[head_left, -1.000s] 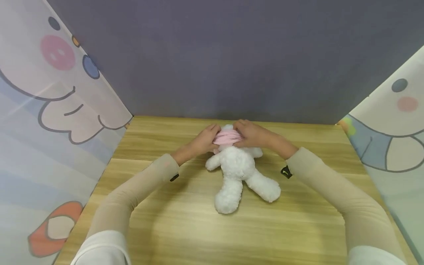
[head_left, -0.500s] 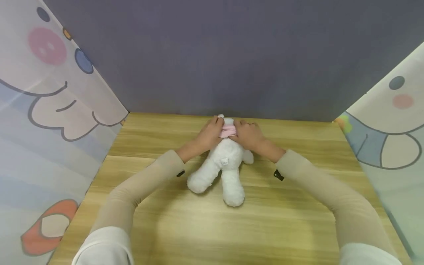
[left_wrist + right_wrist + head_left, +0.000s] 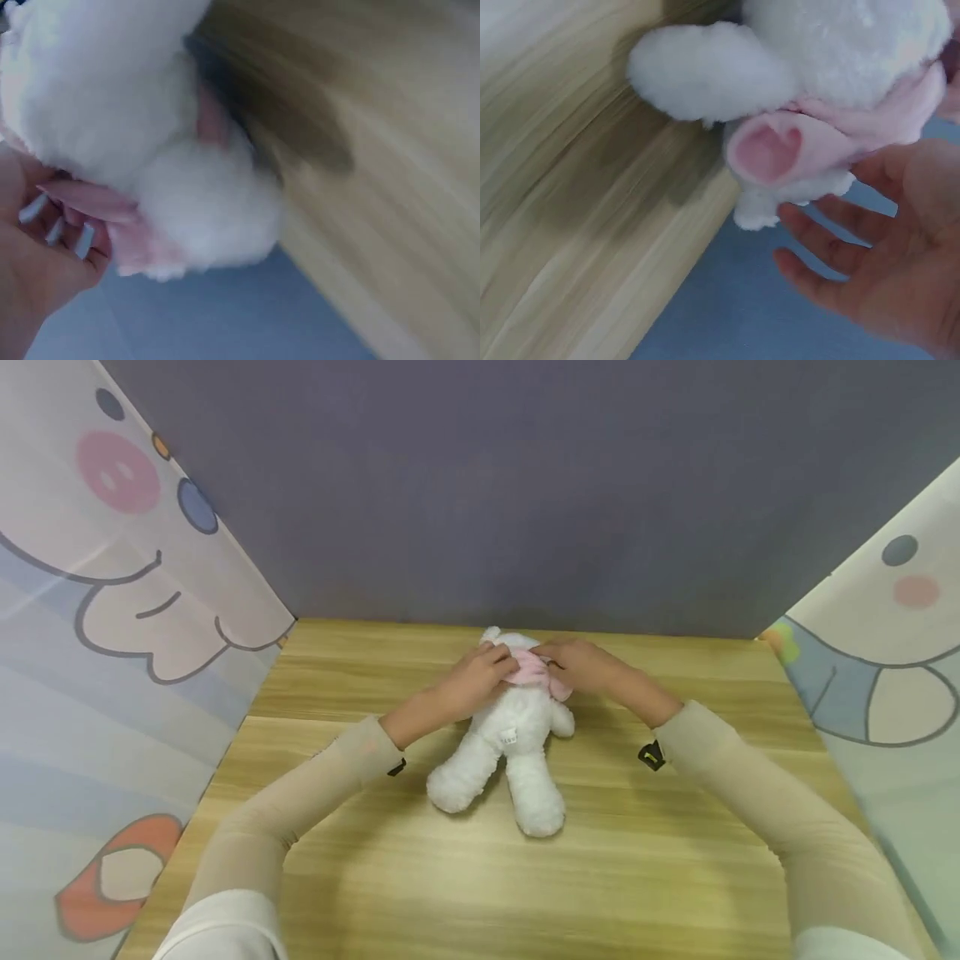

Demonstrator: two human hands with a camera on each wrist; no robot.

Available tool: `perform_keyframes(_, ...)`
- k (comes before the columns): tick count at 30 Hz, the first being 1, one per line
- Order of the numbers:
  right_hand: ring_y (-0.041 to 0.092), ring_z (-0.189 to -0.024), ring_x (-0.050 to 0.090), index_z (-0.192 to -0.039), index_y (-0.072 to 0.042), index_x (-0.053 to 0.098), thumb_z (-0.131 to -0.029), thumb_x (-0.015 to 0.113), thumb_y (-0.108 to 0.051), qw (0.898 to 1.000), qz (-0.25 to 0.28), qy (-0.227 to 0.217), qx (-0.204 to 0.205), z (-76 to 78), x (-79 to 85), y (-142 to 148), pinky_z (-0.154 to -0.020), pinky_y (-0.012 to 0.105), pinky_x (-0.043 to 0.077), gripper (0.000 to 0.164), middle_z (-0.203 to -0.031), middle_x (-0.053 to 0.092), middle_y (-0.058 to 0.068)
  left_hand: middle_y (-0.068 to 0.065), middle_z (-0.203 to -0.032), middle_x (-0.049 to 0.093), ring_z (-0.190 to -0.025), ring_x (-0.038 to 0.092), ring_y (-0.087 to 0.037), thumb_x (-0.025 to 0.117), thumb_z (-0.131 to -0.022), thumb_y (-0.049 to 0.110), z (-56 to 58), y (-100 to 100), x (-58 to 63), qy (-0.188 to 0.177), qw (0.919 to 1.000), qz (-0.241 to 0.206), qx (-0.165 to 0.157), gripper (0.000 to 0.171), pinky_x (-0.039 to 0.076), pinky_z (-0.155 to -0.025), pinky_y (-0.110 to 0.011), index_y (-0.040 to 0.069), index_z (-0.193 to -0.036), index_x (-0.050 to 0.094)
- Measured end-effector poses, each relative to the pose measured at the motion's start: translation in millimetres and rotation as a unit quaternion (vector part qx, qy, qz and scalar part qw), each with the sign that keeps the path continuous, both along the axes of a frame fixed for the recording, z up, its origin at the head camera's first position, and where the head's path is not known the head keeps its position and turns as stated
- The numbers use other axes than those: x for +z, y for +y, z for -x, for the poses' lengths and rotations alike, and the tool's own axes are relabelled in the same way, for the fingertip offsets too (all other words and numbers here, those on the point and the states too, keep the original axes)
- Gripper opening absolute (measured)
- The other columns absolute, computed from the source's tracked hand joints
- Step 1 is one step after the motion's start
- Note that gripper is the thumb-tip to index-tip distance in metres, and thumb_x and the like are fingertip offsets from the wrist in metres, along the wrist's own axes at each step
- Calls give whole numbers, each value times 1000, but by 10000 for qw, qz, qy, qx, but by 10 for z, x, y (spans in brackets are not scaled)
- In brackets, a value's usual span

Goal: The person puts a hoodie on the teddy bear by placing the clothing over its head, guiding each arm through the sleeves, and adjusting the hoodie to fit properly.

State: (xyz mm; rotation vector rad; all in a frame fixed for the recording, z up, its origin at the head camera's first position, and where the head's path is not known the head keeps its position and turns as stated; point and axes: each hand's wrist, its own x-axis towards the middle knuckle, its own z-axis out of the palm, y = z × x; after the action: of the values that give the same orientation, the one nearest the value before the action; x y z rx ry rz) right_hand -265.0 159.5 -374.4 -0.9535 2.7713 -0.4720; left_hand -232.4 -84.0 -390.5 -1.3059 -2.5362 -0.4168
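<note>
A white plush toy (image 3: 517, 718) lies near the back of the table, legs toward me, a small tag (image 3: 509, 737) at its lower end. A pink scarf (image 3: 530, 668) wraps its neck, and one rounded end with a heart shape (image 3: 769, 150) hangs out in the right wrist view. My left hand (image 3: 476, 681) is at the toy's left side; its curled fingers (image 3: 56, 229) hold the scarf's edge. My right hand (image 3: 588, 668) is on the other side, its fingers (image 3: 821, 244) spread and relaxed beside the scarf. The toy's face is hidden.
The wooden table (image 3: 450, 893) runs back to a dark grey panel (image 3: 525, 502). Printed cartoon curtains stand at the left (image 3: 45, 693) and right (image 3: 892, 693). Dark strap pieces (image 3: 652, 755) show at both sleeve cuffs.
The toy's legs have swung to the left, and its tag has come into sight. My right hand has lately loosened and drawn back to the right, showing the scarf's end.
</note>
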Motion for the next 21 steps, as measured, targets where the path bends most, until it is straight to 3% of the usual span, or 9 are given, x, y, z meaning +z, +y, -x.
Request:
perform_keyframes(3, 34, -100, 65, -150, -15, 52, -105, 49, -19, 9964, -823, -127, -133, -10, -42, -29, -74, 46, 53, 45, -123, 67, 18, -7, -122, 61, -110, 53, -27, 59, -102, 11, -166, 45, -11, -331, 9981, 317, -400, 26, 45, -94, -45, 9, -127, 66)
perform_keyframes(5, 31, -94, 64, -154, -21, 46, -106, 49, -23, 9931, -1122, -317, -153, -24, -70, -39, -66, 44, 51, 48, -123, 68, 16, -5, -124, 60, -113, 52, -27, 57, -103, 21, -278, 72, -17, -537, 9968, 533, -248, 27, 43, -97, -48, 10, -127, 65)
perform_keyframes(7, 32, -101, 64, -157, -23, 41, -106, 49, -24, 9920, -1156, -494, -82, -35, -96, -41, -73, 46, 53, 51, -125, 67, 16, -5, -121, 58, -111, 52, -27, 58, -102, 37, -363, 90, -13, -688, 9942, 816, 123, 36, 42, -97, -49, 10, -125, 62)
perform_keyframes(9, 33, -112, 63, -156, -17, 42, -104, 53, -19, 9957, -792, -490, 7, -55, -104, -38, -82, 49, 54, 53, -134, 62, 18, -6, -123, 55, -112, 52, -28, 63, -96, 51, -405, 101, 1, -871, 9892, 1024, 575, 54, 41, -97, -51, 11, -131, 58)
perform_keyframes(12, 32, -107, 62, -142, -5, 53, -98, 62, -12, 10000, -14, -41, 36, -104, -114, -38, -87, 48, 53, 45, -122, 62, 18, -9, -127, 52, -114, 52, -31, 72, -86, 61, -419, 84, 55, -1185, 9807, 1139, 1061, 76, 40, -96, -53, 12, -138, 50)
perform_keyframes(15, 26, -89, 60, -113, -2, 59, -94, 67, -9, 9958, 698, 533, 273, -169, -132, -78, -77, 41, 52, 22, -102, 60, 12, -10, -124, 51, -113, 53, -33, 79, -84, 53, -386, 8, 98, -1412, 9752, 984, 1394, 77, 40, -97, -56, 10, -138, 44)
perform_keyframes(17, 23, -83, 59, -104, -3, 59, -93, 69, -9, 9906, 960, 843, 478, -212, -142, -118, -73, 37, 52, 16, -96, 60, 8, -10, -121, 48, -111, 52, -33, 82, -83, 47, -335, -58, 114, -1391, 9735, 861, 1598, 74, 41, -96, -55, 8, -133, 43)
perform_keyframes(21, 26, -90, 66, -116, -2, 61, -96, 67, -9, 9845, 1275, 1014, 642, -229, -185, -235, -78, 36, 55, 23, -106, 66, 10, -12, -114, 46, -105, 49, -33, 86, -81, 41, -198, -179, 144, -1292, 9743, 673, 1715, 69, 46, -91, -49, 4, -123, 46)
